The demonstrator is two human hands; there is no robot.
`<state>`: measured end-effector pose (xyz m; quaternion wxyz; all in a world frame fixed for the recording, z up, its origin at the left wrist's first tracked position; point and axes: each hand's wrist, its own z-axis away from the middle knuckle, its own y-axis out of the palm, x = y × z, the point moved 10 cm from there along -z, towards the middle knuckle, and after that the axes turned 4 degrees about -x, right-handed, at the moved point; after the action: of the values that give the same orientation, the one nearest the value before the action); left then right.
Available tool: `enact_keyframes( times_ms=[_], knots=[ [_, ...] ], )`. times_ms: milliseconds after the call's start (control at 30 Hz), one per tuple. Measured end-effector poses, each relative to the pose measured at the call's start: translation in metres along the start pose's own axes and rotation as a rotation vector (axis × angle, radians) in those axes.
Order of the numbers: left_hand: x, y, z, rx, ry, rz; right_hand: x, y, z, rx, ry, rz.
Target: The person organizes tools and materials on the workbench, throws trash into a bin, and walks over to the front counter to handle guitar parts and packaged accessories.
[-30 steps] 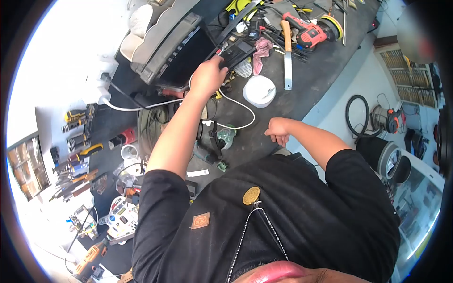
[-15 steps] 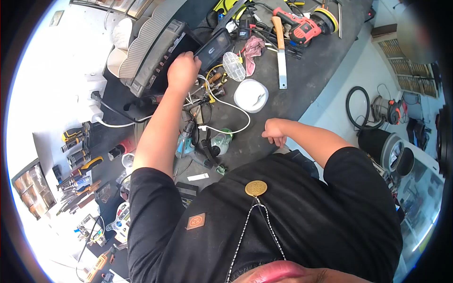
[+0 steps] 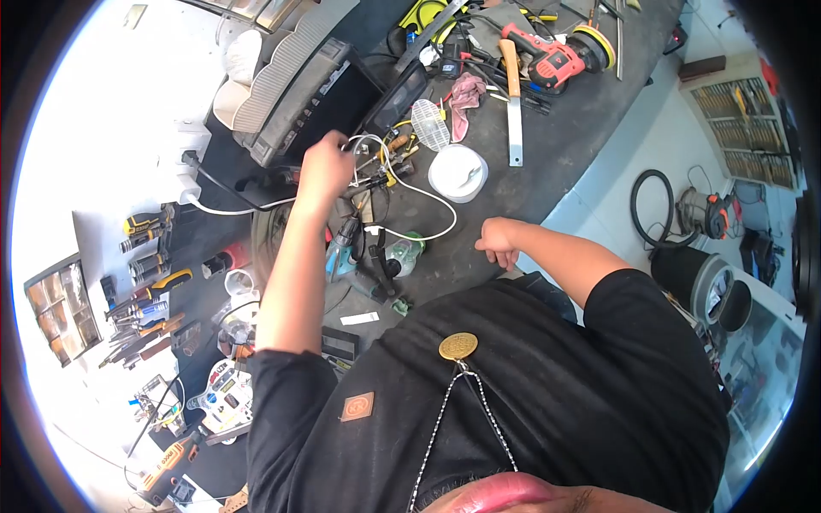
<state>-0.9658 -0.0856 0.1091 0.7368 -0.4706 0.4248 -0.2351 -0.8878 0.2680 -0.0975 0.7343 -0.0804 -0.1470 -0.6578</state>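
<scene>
My left hand [image 3: 327,168] is closed, its fingertips smeared by motion, with a small dark thing at them too unclear to name. It is just below an open dark case [image 3: 363,83] and beside a loop of white cable [image 3: 445,205]. Screwdriver-like tools and cables [image 3: 376,178] lie under and right of it. My right hand [image 3: 499,241] hangs over the near part of the bench with its fingers loosely curled and nothing visible in them. A white round tub [image 3: 445,178] stands between the hands. Nearer me are a teal tool [image 3: 344,248] and a clear green bottle [image 3: 405,254].
A wooden-handled saw-like blade [image 3: 515,128], a red polisher [image 3: 556,67], a pink rag [image 3: 465,98] and a white vented cover [image 3: 429,124] lie farther back. Screwdrivers [image 3: 162,284] hang at left. A shop vacuum [image 3: 705,212] stands on the floor at right.
My left hand has moved down and toward me, away from the open case. The view has shifted slightly. My right hand stays nearly still.
</scene>
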Motion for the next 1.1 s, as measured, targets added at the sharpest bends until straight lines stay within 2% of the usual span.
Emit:
enact_keyframes(
  times_ms=[67,133,200,267,367,467,567,600,633,667,700,733,800,867,900,1000,1033,1100],
  knots=[
    [0.029,-0.008,0.029,-0.052,0.142,0.136,0.001,-0.001,0.001,0.001,-0.014,0.006],
    [0.065,-0.011,0.068,0.053,-0.033,0.390,0.000,-0.001,-0.004,0.006,-0.022,0.014],
    [0.086,-0.022,0.119,0.046,-0.248,0.628,-0.002,-0.001,-0.005,0.005,-0.030,0.014],
    [0.114,-0.021,0.164,-0.005,-0.374,0.655,0.002,0.001,-0.004,-0.001,-0.050,0.010],
    [0.122,-0.024,0.225,-0.034,-0.310,0.367,0.001,0.004,-0.007,0.013,-0.077,0.009],
    [0.105,-0.019,0.287,-0.055,-0.300,0.290,-0.005,0.000,-0.006,0.138,-0.164,-0.011],
    [0.104,0.001,0.351,-0.017,-0.398,0.319,-0.005,-0.066,0.029,0.145,-0.120,0.162],
    [0.110,0.015,0.374,0.009,-0.461,0.353,0.032,-0.103,0.075,-0.036,-0.222,0.367],
    [0.124,0.036,0.397,0.005,-0.532,0.410,0.048,-0.150,0.088,-0.287,-0.281,0.404],
    [0.125,0.052,0.416,0.019,-0.570,0.397,0.063,-0.201,0.070,-0.460,-0.516,0.436],
    [0.125,0.065,0.431,0.026,-0.605,0.383,0.104,-0.236,0.124,-0.819,-0.547,0.438],
    [0.126,0.077,0.440,0.023,-0.639,0.371,0.140,-0.262,0.153,-1.158,-0.869,0.399],
    [0.116,0.099,0.450,0.046,-0.600,0.353,0.194,-0.275,0.167,-1.187,-0.866,0.413],
    [0.114,0.122,0.458,0.080,-0.574,0.388,0.236,-0.261,0.164,-1.363,-1.249,0.682],
    [0.116,0.132,0.464,0.082,-0.581,0.396,0.244,-0.260,0.146,-1.384,-1.212,0.762],
    [0.135,0.154,0.483,0.074,-0.596,0.387,0.251,-0.263,0.108,-1.256,-0.888,1.015],
    [0.145,0.156,0.493,0.059,-0.611,0.367,0.249,-0.262,0.097,-1.137,-0.822,1.096],
    [0.162,0.158,0.519,0.038,-0.708,0.365,0.242,-0.254,0.098,-0.972,-0.829,1.079]
  ],
)
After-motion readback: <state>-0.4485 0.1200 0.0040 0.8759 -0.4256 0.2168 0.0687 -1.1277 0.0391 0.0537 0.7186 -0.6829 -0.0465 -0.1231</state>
